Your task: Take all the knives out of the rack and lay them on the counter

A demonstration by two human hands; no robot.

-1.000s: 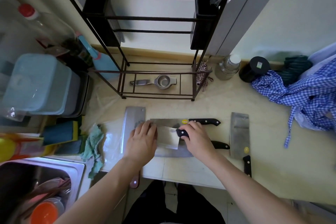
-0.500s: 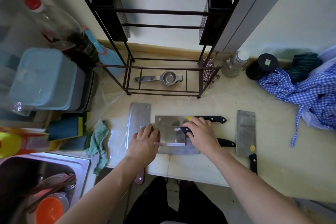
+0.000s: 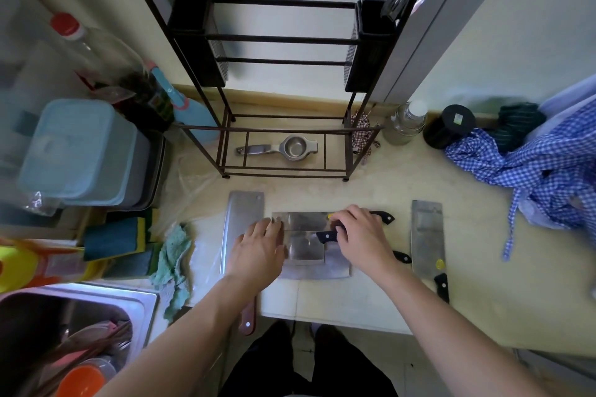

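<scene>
Right hand (image 3: 364,237) grips black-handled small cleaver (image 3: 306,245); left hand (image 3: 258,248) flat, released, on steel blades.

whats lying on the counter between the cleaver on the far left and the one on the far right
In the head view, between the left cleaver and the right cleaver lie overlapping black-handled knives, with the left hand and right hand on them.

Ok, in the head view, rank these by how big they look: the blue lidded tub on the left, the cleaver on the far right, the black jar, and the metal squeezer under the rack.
Largest to smallest:
1. blue lidded tub
2. cleaver on the far right
3. and 4. metal squeezer and black jar: too alike to rank.
</scene>
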